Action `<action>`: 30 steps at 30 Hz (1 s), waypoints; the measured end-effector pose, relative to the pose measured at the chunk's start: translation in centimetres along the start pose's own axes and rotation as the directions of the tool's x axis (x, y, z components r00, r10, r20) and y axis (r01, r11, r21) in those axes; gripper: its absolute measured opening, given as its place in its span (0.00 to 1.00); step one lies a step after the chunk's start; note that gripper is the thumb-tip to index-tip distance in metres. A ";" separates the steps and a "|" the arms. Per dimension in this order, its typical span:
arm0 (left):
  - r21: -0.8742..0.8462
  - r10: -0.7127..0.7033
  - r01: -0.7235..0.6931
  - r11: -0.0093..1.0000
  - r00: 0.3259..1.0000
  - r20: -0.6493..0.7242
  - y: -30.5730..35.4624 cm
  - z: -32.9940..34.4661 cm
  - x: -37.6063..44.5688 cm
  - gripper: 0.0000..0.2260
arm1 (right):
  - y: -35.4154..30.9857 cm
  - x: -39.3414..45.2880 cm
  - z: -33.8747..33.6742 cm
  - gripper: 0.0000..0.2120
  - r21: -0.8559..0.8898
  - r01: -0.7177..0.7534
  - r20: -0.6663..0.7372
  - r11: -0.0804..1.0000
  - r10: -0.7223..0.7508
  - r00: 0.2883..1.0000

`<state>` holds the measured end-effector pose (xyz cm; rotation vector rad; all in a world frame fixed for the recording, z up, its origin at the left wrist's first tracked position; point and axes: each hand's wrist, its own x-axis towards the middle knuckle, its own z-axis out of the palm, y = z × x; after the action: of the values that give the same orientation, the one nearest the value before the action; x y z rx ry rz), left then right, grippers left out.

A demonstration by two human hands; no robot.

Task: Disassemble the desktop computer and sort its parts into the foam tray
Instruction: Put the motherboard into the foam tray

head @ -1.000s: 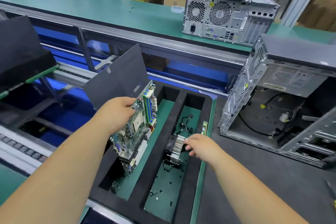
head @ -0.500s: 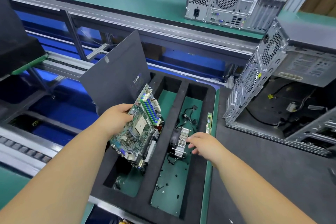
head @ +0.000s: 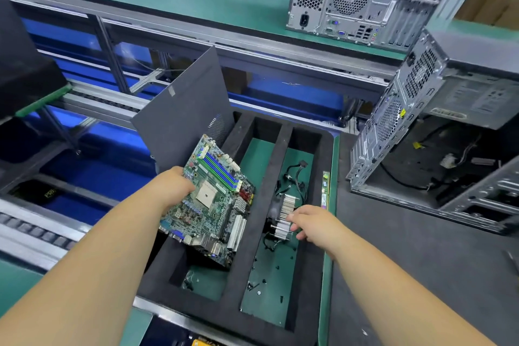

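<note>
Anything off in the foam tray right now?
Mostly tidy. One oddity: the grey side panel stands on edge, leaning at the foam tray's left side rather than lying flat. Small black screws lie loose on the right compartment's floor, near the heatsink. No visible damage.

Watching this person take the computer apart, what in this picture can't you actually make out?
- Left hand fingers: hidden behind the motherboard, head view.
- Foam tray left compartment floor: mostly covered by the motherboard.
- Heatsink grip: the right hand hides whether its fingers close on it.
- Open computer case: cut off by the right edge.
- Loose screws: too small to count.
</note>
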<state>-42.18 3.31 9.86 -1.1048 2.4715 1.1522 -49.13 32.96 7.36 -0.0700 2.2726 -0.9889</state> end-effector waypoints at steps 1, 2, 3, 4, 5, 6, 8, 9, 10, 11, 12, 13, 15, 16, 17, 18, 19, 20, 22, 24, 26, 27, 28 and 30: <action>0.007 0.004 -0.004 1.000 1.000 -0.006 0.0 0.0 -0.1 0.19 | 0.0 -0.2 0.1 0.06 -0.001 0.004 -0.001 1.000 -0.004 1.000; 0.025 0.009 -0.008 1.000 1.000 -0.012 0.0 0.0 -0.2 0.21 | 0.0 -0.3 0.1 0.06 -0.001 0.007 -0.002 1.000 -0.007 1.000; 0.044 0.009 -0.008 0.999 1.000 -0.018 0.1 0.0 -0.2 0.23 | 0.0 -0.5 0.2 0.06 0.001 0.007 -0.002 1.000 -0.007 1.000; 0.058 0.008 -0.006 0.998 1.000 -0.026 0.1 0.1 -0.3 0.24 | 0.1 -0.7 0.2 0.06 0.004 0.006 -0.004 1.000 -0.006 1.000; 0.070 0.011 -0.008 0.998 0.999 -0.037 0.2 0.2 -0.5 0.25 | 0.1 -0.9 0.2 0.06 0.007 0.005 -0.006 1.000 -0.005 1.000; 0.088 0.020 -0.015 0.996 0.998 -0.052 0.3 0.2 -0.6 0.25 | 0.2 -1.1 0.2 0.07 0.008 0.005 -0.008 1.000 -0.005 1.000; 0.156 0.069 -0.056 0.986 0.994 -0.080 0.6 0.5 -0.9 0.28 | 0.4 -1.5 0.1 0.07 0.013 0.005 -0.017 1.000 -0.005 1.000; 0.203 0.110 -0.091 0.975 0.990 -0.086 0.7 0.6 -1.0 0.29 | 0.5 -1.8 0.0 0.07 0.017 0.008 -0.025 1.000 -0.008 1.000; 0.240 0.151 -0.127 0.962 0.985 -0.085 0.9 0.8 -1.2 0.30 | 0.5 -2.1 -0.1 0.07 0.014 0.015 -0.037 1.000 -0.014 0.999; 0.261 0.183 -0.157 0.953 0.980 -0.078 1.2 1.1 -1.4 0.31 | 0.6 -2.4 -0.3 0.07 0.006 0.022 -0.051 1.000 -0.022 0.998; 0.279 0.210 -0.182 0.943 0.975 -0.072 1.4 1.3 -1.6 0.32 | 0.7 -2.7 -0.5 0.07 0.000 0.031 -0.067 1.000 -0.031 0.997; 0.301 0.245 -0.213 0.929 0.967 -0.072 1.7 1.6 -1.8 0.32 | 0.9 -3.0 -0.7 0.07 0.004 0.041 -0.085 0.999 -0.041 0.996; 0.335 0.339 -0.298 0.894 0.938 -0.070 2.5 2.3 -2.3 0.31 | 1.1 -3.7 -1.2 0.08 0.040 0.068 -0.134 0.997 -0.062 0.989; 0.315 0.387 -0.348 0.883 0.920 -0.069 2.9 2.7 -2.6 0.30 | 1.3 -4.0 -1.6 0.08 0.052 0.089 -0.170 0.995 -0.079 0.982; 0.264 0.422 -0.391 0.882 0.904 -0.069 3.3 3.2 -3.0 0.28 | 1.6 -4.3 -1.9 0.09 0.054 0.119 -0.215 0.991 -0.105 0.971; 0.191 0.452 -0.433 0.881 0.889 -0.071 3.9 3.8 -3.5 0.26 | 2.0 -4.5 -2.4 0.09 0.058 0.151 -0.264 0.987 -0.131 0.956; 0.107 0.482 -0.473 0.875 0.873 -0.080 4.3 4.6 -4.0 0.23 | 2.4 -4.8 -2.8 0.10 0.075 0.182 -0.309 0.981 -0.151 0.939; 0.027 0.508 -0.508 0.861 0.856 -0.094 4.9 5.4 -4.6 0.20 | 3.0 -5.0 -3.3 0.11 0.098 0.211 -0.348 0.973 -0.165 0.923; -0.101 0.547 -0.554 0.826 0.832 -0.089 5.9 7.0 -5.7 0.14 | 4.3 -5.6 -4.3 0.13 0.144 0.266 -0.411 0.953 -0.187 0.892; -0.183 0.575 -0.572 0.799 0.817 -0.045 7.2 8.5 -7.2 0.17 | 5.4 -6.3 -5.4 0.13 0.207 0.283 -0.444 0.936 -0.168 0.880; -0.194 0.627 -0.618 0.762 0.779 -0.019 8.7 10.2 -9.1 0.22 | 6.0 -7.1 -6.7 0.14 0.279 0.300 -0.437 0.912 -0.157 0.885; -0.180 0.661 -0.652 0.737 0.750 -0.010 9.5 11.2 -10.2 0.25 | 6.5 -7.6 -7.3 0.16 0.288 0.308 -0.429 0.907 -0.166 0.888; -0.159 0.697 -0.688 0.708 0.717 0.002 10.4 12.3 -11.5 0.27 | 6.9 -8.1 -7.9 0.17 0.301 0.317 -0.418 0.900 -0.174 0.891; -0.130 0.771 -0.764 0.632 0.636 0.016 12.1 14.8 -14.1 0.29 | 7.9 -9.2 -8.9 0.16 0.468 0.323 -0.389 0.823 -0.137 0.911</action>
<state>-42.60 26.82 13.31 0.0854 2.9171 1.4899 -45.49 46.97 11.59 0.0641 2.2356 -1.8549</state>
